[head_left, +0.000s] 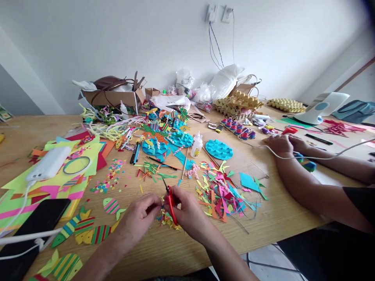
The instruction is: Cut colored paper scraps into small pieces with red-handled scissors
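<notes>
Red-handled scissors (171, 208) are gripped in my right hand (190, 214), their dark blades pointing up and away from me. Beside them my left hand (140, 214) is pinched closed; whatever lies between its fingertips is too small to make out. Tiny paper clippings (169, 222) cover the table under both hands. Striped paper fish lie to the left, among them a pink-and-green fish (111, 206) near my left hand and a red-and-green fish (101, 234) beside my forearm. A heap of coloured paper scraps (219, 191) spreads right of my right hand.
Ahead stand a white glue bottle (197, 145) and blue painted egg-carton pieces (219, 150). Coloured paper sheets (95, 156), a white power bank (48, 164) and a black phone (43, 218) lie left. At right, another person's forearms (304, 183) rest on the table, a white cable crossing them.
</notes>
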Demonstrator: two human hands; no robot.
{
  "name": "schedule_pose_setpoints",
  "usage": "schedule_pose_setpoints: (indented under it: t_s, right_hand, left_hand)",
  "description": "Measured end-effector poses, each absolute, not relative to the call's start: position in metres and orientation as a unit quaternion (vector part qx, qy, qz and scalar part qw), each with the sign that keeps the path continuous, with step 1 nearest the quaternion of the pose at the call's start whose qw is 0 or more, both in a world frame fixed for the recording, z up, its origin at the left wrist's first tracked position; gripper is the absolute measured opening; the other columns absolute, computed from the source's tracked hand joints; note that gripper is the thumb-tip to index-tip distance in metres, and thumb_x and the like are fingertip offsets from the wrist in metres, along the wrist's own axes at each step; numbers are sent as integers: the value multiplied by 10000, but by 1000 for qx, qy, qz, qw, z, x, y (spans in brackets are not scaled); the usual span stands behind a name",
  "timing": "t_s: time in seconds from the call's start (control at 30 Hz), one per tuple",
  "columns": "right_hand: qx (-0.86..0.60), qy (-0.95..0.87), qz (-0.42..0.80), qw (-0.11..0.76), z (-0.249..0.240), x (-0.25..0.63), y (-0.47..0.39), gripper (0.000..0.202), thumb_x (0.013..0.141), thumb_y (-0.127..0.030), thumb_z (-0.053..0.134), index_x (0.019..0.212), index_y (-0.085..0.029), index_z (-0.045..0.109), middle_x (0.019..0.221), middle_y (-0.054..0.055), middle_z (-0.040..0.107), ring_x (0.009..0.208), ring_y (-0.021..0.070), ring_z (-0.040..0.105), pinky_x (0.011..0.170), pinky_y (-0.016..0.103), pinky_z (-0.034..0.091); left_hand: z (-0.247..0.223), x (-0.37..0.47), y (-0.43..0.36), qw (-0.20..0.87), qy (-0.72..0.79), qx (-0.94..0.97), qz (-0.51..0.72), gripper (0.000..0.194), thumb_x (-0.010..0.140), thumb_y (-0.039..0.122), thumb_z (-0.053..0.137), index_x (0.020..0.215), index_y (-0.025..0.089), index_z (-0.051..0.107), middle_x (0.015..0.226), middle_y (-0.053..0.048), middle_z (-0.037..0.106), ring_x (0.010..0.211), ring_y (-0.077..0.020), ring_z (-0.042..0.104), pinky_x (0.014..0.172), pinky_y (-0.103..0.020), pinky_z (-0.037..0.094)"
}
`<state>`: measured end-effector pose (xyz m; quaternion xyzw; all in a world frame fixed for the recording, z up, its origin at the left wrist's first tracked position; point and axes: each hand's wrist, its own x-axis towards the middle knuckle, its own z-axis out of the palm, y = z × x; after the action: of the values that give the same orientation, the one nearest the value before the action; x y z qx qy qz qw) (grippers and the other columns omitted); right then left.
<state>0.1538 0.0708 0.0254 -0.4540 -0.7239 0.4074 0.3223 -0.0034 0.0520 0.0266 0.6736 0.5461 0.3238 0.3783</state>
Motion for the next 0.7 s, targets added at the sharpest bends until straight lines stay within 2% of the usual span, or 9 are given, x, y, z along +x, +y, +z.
schedule_pose_setpoints:
  t_s: [0.13,0.23,0.47,0.7]
  right_hand:
    - [-444,-645,495,376,23,153,72,91,676,-102,533,694,-178,486,620,-45,502,564,92,451,530,190,367]
    - [-442,-615,518,398,23,153,71,82,671,-136,565,702,-178,501,643,-33,535,591,107,488,553,206,399]
    - [-438,-616,521,396,23,151,68,102,679,-112,553,702,-185,486,634,-43,523,598,105,489,552,197,393]
    - [-444,-662,484,361,27,155,72,108,681,-91,548,703,-177,487,632,-50,497,570,91,437,523,188,337]
  left_hand:
    - [28,-1,52,458,546,594,375,128,719,233,515,603,189,548,538,48,482,529,-130,456,505,-207,375]
    - [30,0,52,468,557,559,398,147,713,263,522,588,188,535,522,56,444,514,-121,423,486,-197,361]
    - [26,3,51,460,542,587,387,128,714,245,528,599,188,534,541,49,466,525,-124,427,484,-196,358]
    - [26,-3,52,449,535,633,333,157,783,234,472,694,181,590,611,27,510,603,-147,477,556,-213,387]
